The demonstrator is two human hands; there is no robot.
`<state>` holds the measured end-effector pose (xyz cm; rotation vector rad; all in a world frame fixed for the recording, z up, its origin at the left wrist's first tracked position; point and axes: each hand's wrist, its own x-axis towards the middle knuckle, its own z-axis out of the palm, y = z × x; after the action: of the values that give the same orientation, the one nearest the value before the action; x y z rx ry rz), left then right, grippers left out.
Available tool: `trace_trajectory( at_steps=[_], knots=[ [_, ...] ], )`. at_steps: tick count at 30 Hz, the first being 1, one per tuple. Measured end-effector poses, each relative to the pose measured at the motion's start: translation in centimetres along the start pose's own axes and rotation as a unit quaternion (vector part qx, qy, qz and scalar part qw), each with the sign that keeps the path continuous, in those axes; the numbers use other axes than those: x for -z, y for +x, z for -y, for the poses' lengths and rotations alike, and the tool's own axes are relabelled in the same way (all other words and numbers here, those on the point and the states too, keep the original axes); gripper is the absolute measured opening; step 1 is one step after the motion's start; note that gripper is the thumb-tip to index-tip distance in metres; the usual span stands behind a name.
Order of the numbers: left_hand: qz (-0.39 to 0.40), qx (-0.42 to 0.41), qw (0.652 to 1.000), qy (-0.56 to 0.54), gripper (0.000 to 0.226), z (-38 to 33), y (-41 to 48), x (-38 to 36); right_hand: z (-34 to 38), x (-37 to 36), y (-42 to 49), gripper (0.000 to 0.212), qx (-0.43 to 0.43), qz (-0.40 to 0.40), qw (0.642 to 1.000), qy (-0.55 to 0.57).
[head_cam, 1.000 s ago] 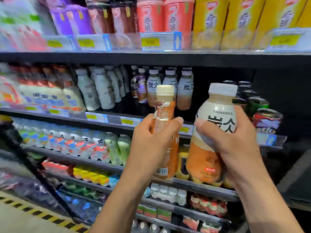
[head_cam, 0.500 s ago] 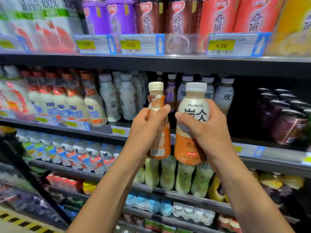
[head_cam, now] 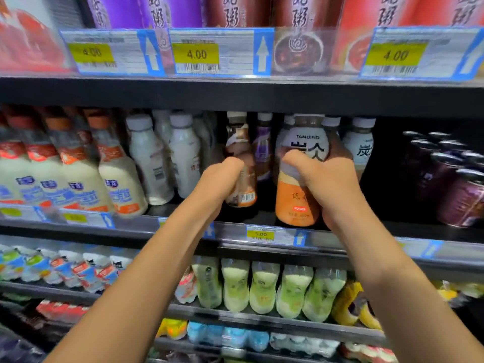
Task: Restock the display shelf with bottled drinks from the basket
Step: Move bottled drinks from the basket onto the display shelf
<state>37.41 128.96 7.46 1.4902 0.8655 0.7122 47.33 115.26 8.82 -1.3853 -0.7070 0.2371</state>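
Bright overhead store light; price tags [head_cam: 221, 52] glare a bit. Shelf recess [head_cam: 387, 166] dark, in shadow. Motion blur at left bottles [head_cam: 78, 163]; wide-angle bending twd edges.

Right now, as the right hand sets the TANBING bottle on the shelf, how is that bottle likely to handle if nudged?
The TANBING bottle looks full, so probably fairly heavy for its size. Its wide, rounded body suggests it stands steadily, though on its side it would likely roll. The right hand wraps it firmly; the glossy label may be somewhat slippery.
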Motion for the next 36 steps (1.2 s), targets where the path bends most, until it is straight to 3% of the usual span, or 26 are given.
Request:
trace_trajectory(
  at_steps=[3,7,10,13,16,19,25,33,36],
  knots=[
    [0.038,-0.017,0.999,-0.020,0.024,-0.4,2.2,-0.5,-0.6,-0.1,1.0,0.017,-0.018,-0.017,1.000,0.014],
    [-0.031,-0.064,0.997,-0.028,0.020,0.4,4.5,0.1,-2.0,-1.0,2.4,0.043,0.027,-0.021,0.998,-0.051],
    [-0.016,-0.095,0.995,-0.011,0.032,1.0,5.8,0.7,-3.1,-1.5,3.4,0.055,0.025,-0.034,0.992,-0.116],
    [0.000,-0.101,0.995,0.013,0.027,1.2,7.1,0.7,-3.7,-2.0,3.7,0.048,0.015,-0.030,0.988,-0.152],
    [0.007,-0.101,0.994,0.028,0.055,1.7,8.8,0.3,-4.4,-2.2,4.0,0.051,0.025,-0.031,0.982,-0.182],
    [-0.009,-0.111,0.993,0.034,0.061,1.9,9.8,-0.3,-4.8,-2.3,4.4,0.053,0.018,-0.032,0.980,-0.195],
    [-0.022,-0.107,0.993,0.052,0.064,1.9,11.4,-0.7,-5.2,-2.3,4.9,0.078,0.012,-0.041,0.969,-0.245],
    [-0.015,-0.111,0.992,0.052,0.068,2.4,12.4,-0.5,-5.5,-2.3,5.0,0.071,0.009,-0.052,0.967,-0.251],
    [0.003,-0.105,0.993,0.049,0.081,2.8,12.9,-0.2,-5.3,-2.2,5.0,0.067,0.008,-0.054,0.966,-0.253]
  ],
)
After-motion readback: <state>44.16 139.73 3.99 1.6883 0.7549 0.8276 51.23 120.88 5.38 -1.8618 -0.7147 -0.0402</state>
